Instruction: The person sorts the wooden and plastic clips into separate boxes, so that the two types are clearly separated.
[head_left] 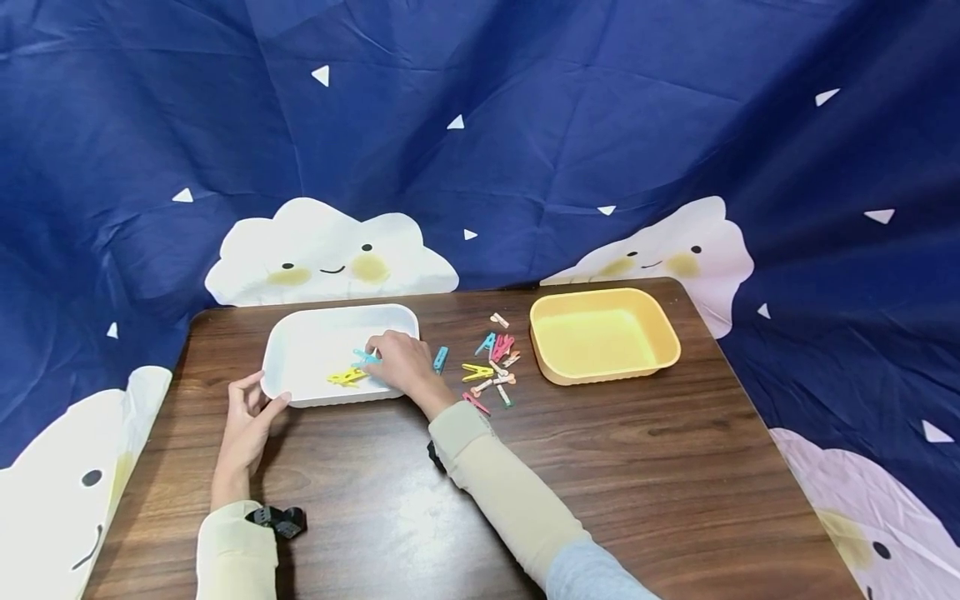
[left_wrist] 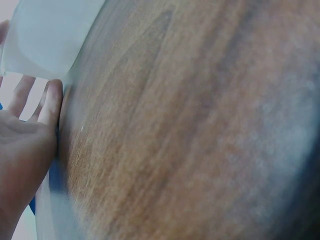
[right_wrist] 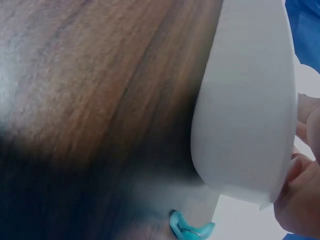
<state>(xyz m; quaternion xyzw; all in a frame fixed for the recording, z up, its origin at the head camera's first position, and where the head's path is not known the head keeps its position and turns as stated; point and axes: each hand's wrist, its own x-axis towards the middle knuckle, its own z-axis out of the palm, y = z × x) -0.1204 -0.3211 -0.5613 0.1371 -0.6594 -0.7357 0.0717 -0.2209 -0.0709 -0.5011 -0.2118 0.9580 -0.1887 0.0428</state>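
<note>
A white tray lies at the table's left, with yellow clothespins inside. My left hand holds its near left corner, thumb at the front and fingers along the side; the left wrist view shows these fingers against the tray's outer wall. Over the tray's right part, my right hand pinches a light blue clothespin. In the right wrist view the tray wall hides what the right hand grips.
Right of the tray lie a blue clothespin and a loose group with a yellow clothespin, pink clothespins and several small pale ones. A yellow tray stands farther right. A blue cloud-patterned curtain hangs behind the wooden table.
</note>
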